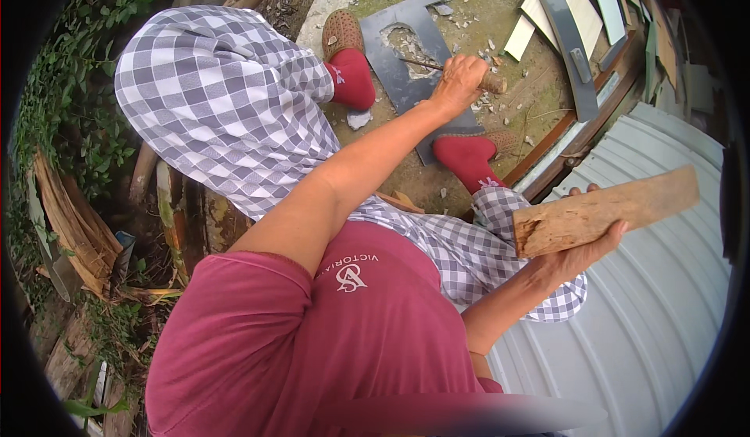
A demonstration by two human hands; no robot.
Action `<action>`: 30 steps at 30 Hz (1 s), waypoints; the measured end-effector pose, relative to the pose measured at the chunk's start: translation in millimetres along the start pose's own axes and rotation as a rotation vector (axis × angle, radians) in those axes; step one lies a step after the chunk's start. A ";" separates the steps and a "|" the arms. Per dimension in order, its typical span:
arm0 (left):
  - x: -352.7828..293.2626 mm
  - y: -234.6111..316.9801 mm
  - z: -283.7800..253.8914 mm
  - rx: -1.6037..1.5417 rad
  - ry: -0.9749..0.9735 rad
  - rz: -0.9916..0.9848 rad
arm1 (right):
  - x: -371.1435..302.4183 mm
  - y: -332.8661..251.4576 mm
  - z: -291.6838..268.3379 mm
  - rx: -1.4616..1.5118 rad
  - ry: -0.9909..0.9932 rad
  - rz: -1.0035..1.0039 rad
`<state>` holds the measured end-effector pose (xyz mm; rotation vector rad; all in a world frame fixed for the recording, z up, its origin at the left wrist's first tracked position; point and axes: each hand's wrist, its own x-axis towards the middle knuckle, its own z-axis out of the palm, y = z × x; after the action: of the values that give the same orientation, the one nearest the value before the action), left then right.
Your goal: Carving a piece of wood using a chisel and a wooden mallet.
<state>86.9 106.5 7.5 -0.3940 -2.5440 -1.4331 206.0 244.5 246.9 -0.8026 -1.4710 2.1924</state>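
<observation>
A chisel with a wooden handle [494,84] is gripped in my left hand [459,84], its fingers closed round it. The chisel's thin metal shaft points left toward a ragged, roughly rounded opening in a dark grey panel [430,87]. That panel lies flat on the ground between my feet, with broken chips in and around the cut-out. My right hand [595,246] is wrapped from below round a thick wooden plank [617,209], held apart from the chisel over the corrugated metal at the right. The plank's near end looks rough and splintered.
My brown clogs [341,34] stand on either side of the panel. Stacked pale and grey strips [566,39] lie at the far right. Corrugated metal sheeting [625,296] covers the right side. Plants [74,101] and old timber [74,218] fill the left.
</observation>
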 end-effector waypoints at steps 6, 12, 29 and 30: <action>3.1 3.5 4.4 -0.014 0.007 0.015 | 0.5 79.8 0.6 -0.305 0.142 -0.236; 5.3 -2.4 4.1 -0.049 0.021 0.008 | -7.5 112.6 4.0 -0.230 -0.173 0.422; 8.3 -2.0 3.9 -0.031 -0.004 0.015 | 4.3 119.8 -15.4 -0.325 -0.203 0.423; 5.4 -1.3 4.0 -0.037 -0.011 0.022 | 7.3 102.3 -9.7 -0.316 -0.162 0.382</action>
<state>81.1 110.1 6.0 -0.4351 -2.5170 -1.4764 206.9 216.8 147.6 -1.1105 -1.9121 2.3715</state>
